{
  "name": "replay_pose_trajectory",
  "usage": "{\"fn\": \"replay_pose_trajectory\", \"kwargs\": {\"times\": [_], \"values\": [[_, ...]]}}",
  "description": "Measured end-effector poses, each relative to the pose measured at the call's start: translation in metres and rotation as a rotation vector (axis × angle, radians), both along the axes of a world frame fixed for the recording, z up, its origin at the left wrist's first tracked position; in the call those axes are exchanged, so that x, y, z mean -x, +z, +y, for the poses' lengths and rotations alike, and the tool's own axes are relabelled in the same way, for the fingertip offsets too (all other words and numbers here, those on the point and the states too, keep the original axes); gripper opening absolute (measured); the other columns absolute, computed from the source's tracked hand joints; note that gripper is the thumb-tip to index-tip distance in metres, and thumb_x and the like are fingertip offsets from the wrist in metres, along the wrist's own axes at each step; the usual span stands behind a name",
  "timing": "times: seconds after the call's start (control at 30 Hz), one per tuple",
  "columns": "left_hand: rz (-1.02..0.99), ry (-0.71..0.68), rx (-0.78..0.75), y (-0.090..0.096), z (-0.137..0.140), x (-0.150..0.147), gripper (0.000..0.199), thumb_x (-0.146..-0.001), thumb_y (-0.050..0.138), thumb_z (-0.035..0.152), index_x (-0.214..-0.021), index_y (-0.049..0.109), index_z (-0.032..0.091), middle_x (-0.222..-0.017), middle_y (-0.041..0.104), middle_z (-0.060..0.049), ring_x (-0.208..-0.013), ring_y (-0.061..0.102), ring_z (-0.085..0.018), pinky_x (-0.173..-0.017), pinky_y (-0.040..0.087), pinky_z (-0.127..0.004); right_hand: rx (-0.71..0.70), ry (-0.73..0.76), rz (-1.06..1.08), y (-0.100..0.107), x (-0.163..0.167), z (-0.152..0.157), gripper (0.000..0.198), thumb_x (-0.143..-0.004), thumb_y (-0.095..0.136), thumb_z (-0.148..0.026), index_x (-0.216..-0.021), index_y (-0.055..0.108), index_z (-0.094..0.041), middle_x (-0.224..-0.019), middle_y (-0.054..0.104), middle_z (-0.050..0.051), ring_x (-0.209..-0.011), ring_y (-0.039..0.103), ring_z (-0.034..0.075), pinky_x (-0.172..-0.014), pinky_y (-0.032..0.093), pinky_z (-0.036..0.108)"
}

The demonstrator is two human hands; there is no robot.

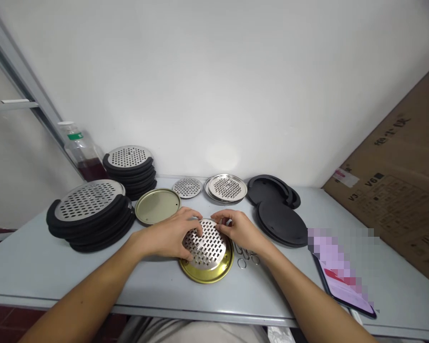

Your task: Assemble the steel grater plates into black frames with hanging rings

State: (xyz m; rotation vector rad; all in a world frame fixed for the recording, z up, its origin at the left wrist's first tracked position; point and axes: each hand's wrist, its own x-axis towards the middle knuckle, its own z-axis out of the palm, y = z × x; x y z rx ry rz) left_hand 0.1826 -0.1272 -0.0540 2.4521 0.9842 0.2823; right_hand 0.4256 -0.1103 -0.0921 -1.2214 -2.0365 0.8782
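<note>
A round perforated metal plate (209, 247), patterned like a grater, lies tilted over a shallow gold metal lid (214, 276) near the table's front. My left hand (173, 233) grips the plate's left side, with thumb low and fingers bent over the top. At the upper right edge, my right hand (238, 228) pinches the plate between thumb and curled fingers. Just right of the lid are several small metal rings and hooks (242, 263). Behind my left hand rests another gold lid (158, 206), its inside facing up.
Stacks of perforated plates in black holders (89, 214) stand at left, beside a bottle of dark liquid (91, 166). More plates (228, 187) lie at the back. Black round pieces (282, 224), a phone (343, 281) and a cardboard box (396, 181) are on the right.
</note>
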Motion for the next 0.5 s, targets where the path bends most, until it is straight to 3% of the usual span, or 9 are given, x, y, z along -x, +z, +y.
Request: {"fn": "replay_pose_trajectory", "kwargs": {"times": [0.17, 0.33, 0.5], "values": [[0.008, -0.011, -0.004, 0.000, 0.000, 0.000, 0.051, -0.060, 0.083, 0.024, -0.107, 0.064, 0.029, -0.136, 0.045, -0.004, -0.132, 0.035, -0.030, -0.108, 0.034, -0.045, -0.104, 0.017, -0.111, -0.003, 0.001, -0.001, 0.027, -0.077, 0.063, -0.014, -0.102, 0.071, -0.020, -0.092, 0.066, 0.005, -0.071, 0.059, 0.015, -0.070, 0.047, 0.028], [0.014, -0.015, 0.028, 0.001, -0.001, 0.000, 0.057, -0.061, 0.082, 0.023, -0.114, 0.062, 0.031, -0.137, 0.045, -0.004, -0.133, 0.034, -0.030, -0.109, 0.033, -0.045, -0.095, 0.087, -0.165, 0.009, -0.005, -0.006, 0.030, -0.080, 0.062, -0.018, -0.109, 0.069, -0.023, -0.098, 0.065, 0.006, -0.076, 0.060, 0.017, -0.074, 0.048, 0.030], [0.000, -0.029, 0.053, 0.000, 0.000, 0.000, 0.057, -0.061, 0.082, 0.023, -0.114, 0.063, 0.031, -0.136, 0.046, -0.004, -0.133, 0.033, -0.031, -0.110, 0.032, -0.046, -0.048, 0.179, -0.161, 0.022, -0.011, -0.013, 0.041, -0.075, 0.071, -0.023, -0.115, 0.067, -0.026, -0.113, 0.063, 0.006, -0.099, 0.060, 0.023, -0.089, 0.047, 0.035]]}}
